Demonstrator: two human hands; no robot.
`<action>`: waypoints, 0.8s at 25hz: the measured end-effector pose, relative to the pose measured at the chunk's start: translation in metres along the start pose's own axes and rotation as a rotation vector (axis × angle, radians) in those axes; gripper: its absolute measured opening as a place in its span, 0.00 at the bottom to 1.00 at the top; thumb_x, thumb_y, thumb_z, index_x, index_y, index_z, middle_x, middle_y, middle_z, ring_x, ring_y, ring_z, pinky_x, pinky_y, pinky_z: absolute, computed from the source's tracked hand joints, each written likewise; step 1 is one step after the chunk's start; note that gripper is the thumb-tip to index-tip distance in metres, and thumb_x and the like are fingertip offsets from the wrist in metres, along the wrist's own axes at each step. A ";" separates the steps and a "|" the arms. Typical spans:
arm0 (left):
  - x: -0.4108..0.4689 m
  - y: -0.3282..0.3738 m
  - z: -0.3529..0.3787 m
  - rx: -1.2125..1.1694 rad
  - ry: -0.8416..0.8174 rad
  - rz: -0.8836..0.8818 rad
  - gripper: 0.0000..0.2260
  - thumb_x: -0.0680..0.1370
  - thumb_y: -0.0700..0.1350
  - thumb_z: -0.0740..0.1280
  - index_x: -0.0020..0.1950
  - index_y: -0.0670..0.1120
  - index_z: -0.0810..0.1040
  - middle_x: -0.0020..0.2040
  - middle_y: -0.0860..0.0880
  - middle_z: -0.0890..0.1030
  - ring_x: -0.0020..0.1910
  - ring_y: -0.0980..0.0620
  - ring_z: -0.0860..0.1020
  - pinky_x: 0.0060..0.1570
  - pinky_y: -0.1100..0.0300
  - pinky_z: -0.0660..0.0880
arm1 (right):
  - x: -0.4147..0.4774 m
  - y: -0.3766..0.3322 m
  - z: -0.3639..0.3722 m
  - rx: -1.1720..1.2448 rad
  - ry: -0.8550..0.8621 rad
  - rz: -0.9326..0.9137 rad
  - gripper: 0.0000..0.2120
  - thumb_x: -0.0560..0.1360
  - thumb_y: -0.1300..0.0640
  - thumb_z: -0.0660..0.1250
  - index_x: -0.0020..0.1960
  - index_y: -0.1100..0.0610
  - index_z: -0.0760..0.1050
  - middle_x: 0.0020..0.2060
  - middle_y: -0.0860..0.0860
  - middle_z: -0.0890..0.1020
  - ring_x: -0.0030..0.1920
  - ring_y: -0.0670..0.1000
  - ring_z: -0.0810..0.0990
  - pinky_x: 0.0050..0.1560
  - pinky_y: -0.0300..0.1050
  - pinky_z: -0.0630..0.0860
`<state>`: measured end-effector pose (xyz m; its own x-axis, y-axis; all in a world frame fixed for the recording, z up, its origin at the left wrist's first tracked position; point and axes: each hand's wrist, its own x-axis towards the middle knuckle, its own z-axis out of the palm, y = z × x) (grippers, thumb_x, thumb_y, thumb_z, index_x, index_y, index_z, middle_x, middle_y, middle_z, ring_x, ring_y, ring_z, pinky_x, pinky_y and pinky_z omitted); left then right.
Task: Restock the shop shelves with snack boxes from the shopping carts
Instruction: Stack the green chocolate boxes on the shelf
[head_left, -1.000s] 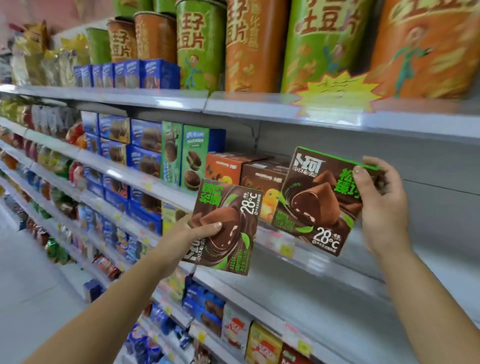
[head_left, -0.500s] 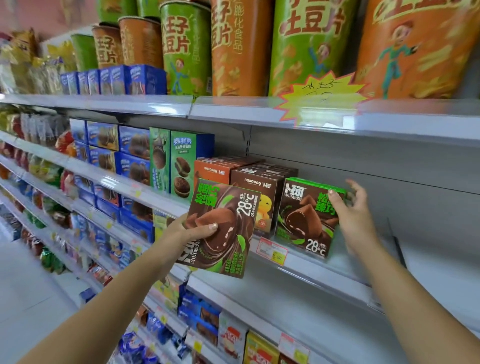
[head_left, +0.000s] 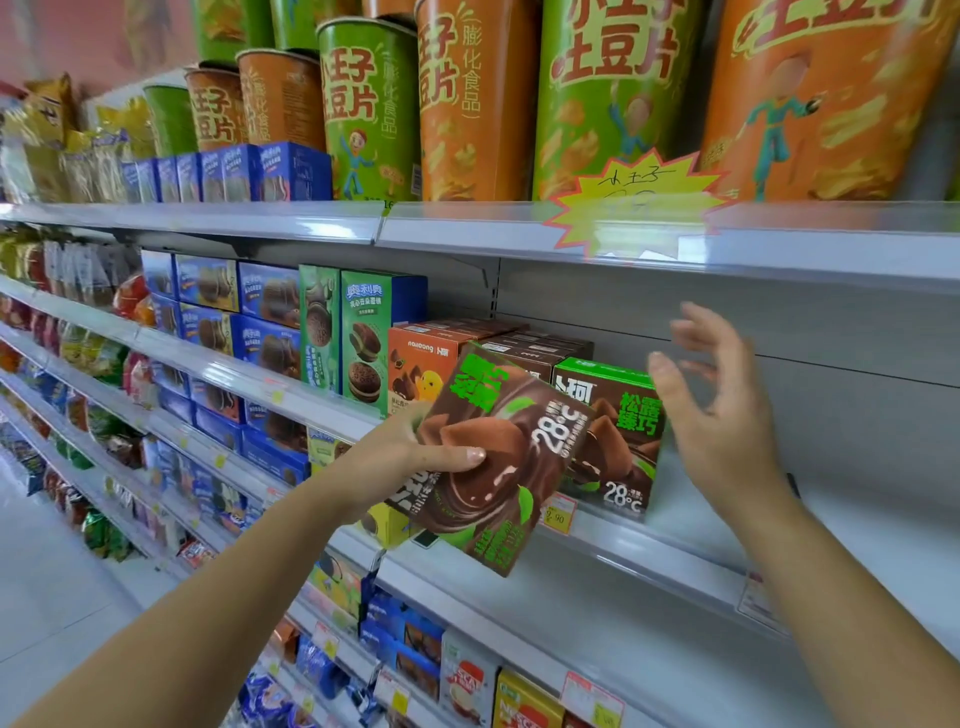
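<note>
My left hand (head_left: 410, 457) grips a brown and green chocolate truffle box (head_left: 498, 467), tilted, in front of the middle shelf (head_left: 649, 551). A second box of the same kind (head_left: 618, 441) stands upright on that shelf, to the right of brown and orange boxes (head_left: 415, 364). My right hand (head_left: 722, 410) hovers just right of the standing box with fingers spread and relaxed, holding nothing.
The shelf stretch right of the standing box is bare grey metal (head_left: 831, 545). Tall green and orange chip tubs (head_left: 467, 104) fill the top shelf. Blue biscuit boxes (head_left: 234, 312) line the left. Lower shelves hold more boxes (head_left: 524, 701). A yellow star price tag (head_left: 634, 202) hangs overhead.
My right hand set its box upright on the shelf beside the brown boxes, then let go and drew back to the right. The left hand's box has risen slightly toward the shelf.
</note>
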<state>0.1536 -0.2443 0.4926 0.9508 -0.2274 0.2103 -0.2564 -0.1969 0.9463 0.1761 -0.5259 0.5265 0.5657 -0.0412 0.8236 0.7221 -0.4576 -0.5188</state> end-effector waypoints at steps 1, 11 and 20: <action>0.003 0.009 0.006 0.039 -0.070 0.000 0.32 0.61 0.57 0.79 0.63 0.52 0.76 0.57 0.50 0.84 0.56 0.48 0.83 0.62 0.47 0.76 | -0.001 -0.015 -0.002 0.054 -0.147 -0.012 0.23 0.74 0.41 0.65 0.67 0.37 0.65 0.63 0.43 0.72 0.63 0.41 0.73 0.61 0.38 0.70; 0.034 0.057 0.081 -0.014 -0.308 0.000 0.21 0.74 0.50 0.70 0.65 0.45 0.75 0.51 0.46 0.84 0.47 0.52 0.83 0.45 0.62 0.79 | -0.011 -0.003 -0.074 0.440 -0.289 0.460 0.24 0.64 0.55 0.73 0.60 0.44 0.76 0.49 0.50 0.85 0.42 0.51 0.85 0.41 0.44 0.82; 0.056 0.065 0.149 -0.041 -0.205 0.102 0.11 0.77 0.39 0.70 0.59 0.46 0.78 0.53 0.47 0.86 0.48 0.50 0.83 0.45 0.59 0.80 | -0.008 0.023 -0.151 0.272 -0.167 0.521 0.25 0.56 0.40 0.80 0.50 0.43 0.78 0.46 0.49 0.84 0.41 0.46 0.84 0.38 0.38 0.79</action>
<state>0.1644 -0.4119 0.5289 0.8640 -0.4339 0.2552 -0.3384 -0.1252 0.9327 0.1282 -0.6706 0.5430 0.9107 -0.0486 0.4102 0.3971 -0.1704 -0.9018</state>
